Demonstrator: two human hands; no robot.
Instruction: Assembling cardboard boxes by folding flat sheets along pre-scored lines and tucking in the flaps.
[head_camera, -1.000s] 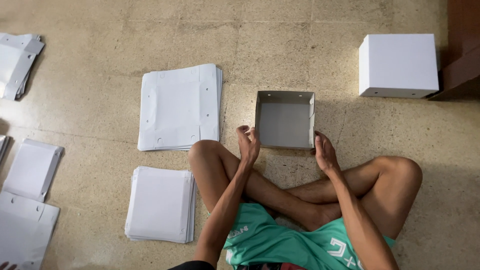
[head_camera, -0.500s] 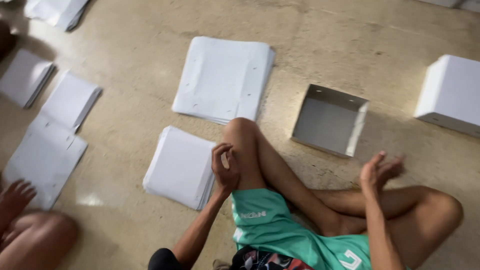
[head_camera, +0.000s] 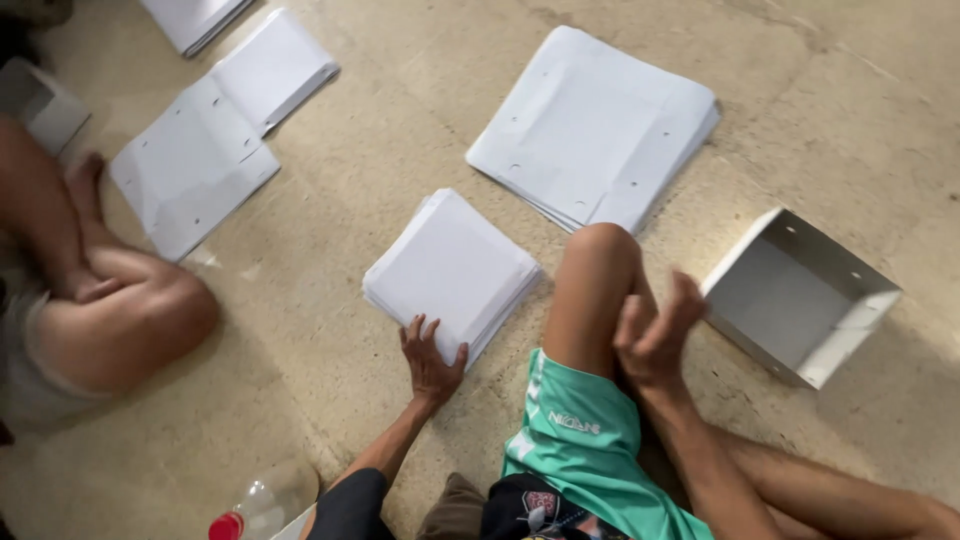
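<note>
I sit cross-legged on the floor. My left hand (head_camera: 430, 358) rests with spread fingers on the near edge of a small stack of white square sheets (head_camera: 450, 268). My right hand (head_camera: 655, 332) hovers beside my raised knee, fingers loosely apart and holding nothing. Just right of it lies an open grey-white cardboard box tray (head_camera: 800, 300), tilted on the floor. Beyond my knee lies a larger stack of flat white box blanks (head_camera: 595, 125).
Another person's bare legs (head_camera: 110, 300) are at the left edge. More white flat sheets (head_camera: 190, 165) and a stack (head_camera: 275, 65) lie at the upper left. A clear plastic bottle with a red cap (head_camera: 260, 505) stands at the bottom left. The floor is beige tile.
The view swung left and down. My left hand went from my knee down onto the small white stack. My right hand lifted off my foot toward my knee.
</note>
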